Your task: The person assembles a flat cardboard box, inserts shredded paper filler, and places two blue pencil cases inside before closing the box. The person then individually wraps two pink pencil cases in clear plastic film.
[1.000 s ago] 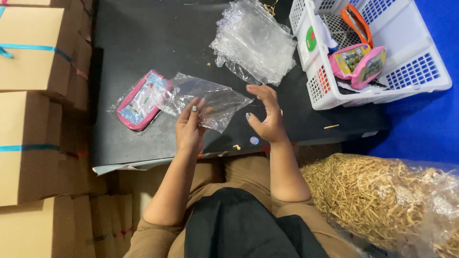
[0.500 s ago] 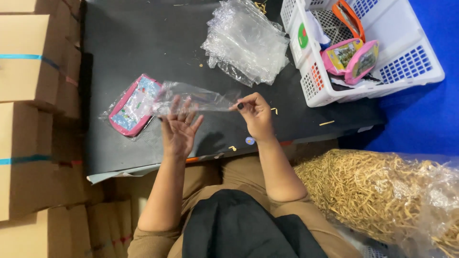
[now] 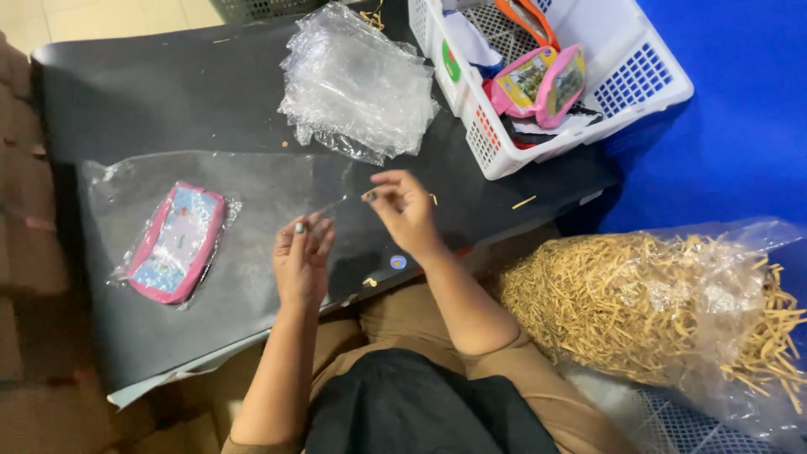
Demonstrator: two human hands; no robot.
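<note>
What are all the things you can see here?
Pouch in a clear bag: one, pink with a blue front, lying on the left of the table.
Clear bags: one stack, see-through, at the far middle of the table.
Basket: one, white plastic, at the far right corner of the table.
Pouches in the basket: two as far as I can tell, pink, standing together.
Table: one, black top.
Straw sack: one clear sack of yellow straw, on the right by the person's lap.
Thin strip: one, see-through, stretched between the two hands.
Left hand: one, pinching the strip's near end.
Right hand: one, pinching the strip's other end.
</note>
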